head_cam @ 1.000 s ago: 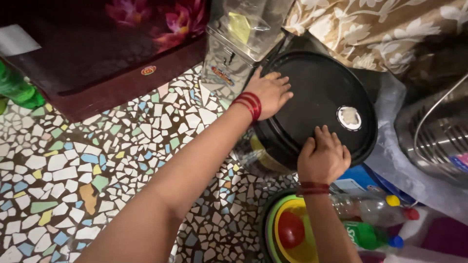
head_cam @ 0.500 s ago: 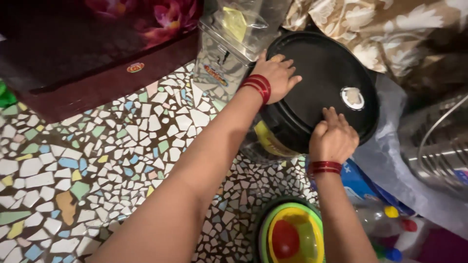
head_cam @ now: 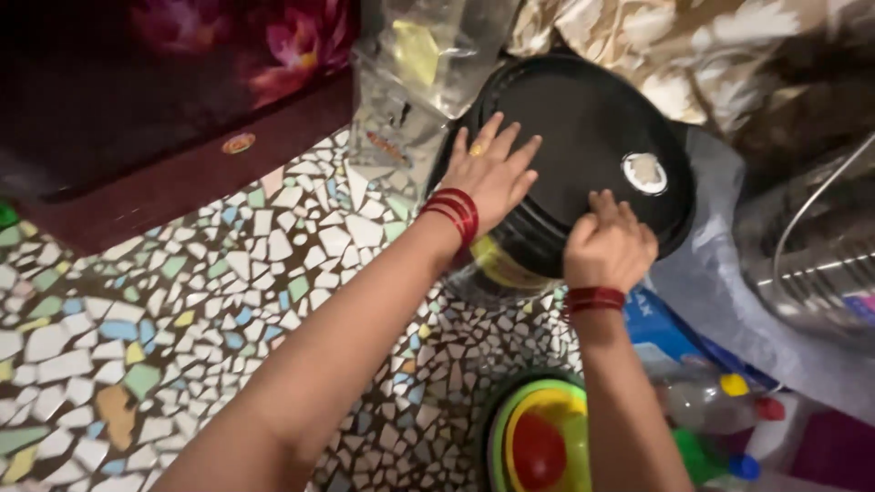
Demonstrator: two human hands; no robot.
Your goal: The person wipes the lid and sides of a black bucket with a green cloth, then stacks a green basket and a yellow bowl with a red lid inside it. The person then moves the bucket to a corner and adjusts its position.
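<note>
Both hands [head_cam: 492,173] [head_cam: 609,248] press the black lid's [head_cam: 583,118] near rim.

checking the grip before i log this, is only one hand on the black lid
No, both are on it: the left hand lies flat with fingers spread on the black lid, and the right hand presses its near edge.

The floor [head_cam: 164,319] is a mosaic of broken tile chips, white, blue, green and yellow in dark grout. A dark maroon cabinet [head_cam: 137,118] with pink flower print stands at its far left edge; floral beige cloth [head_cam: 729,46] hangs far right.
</note>
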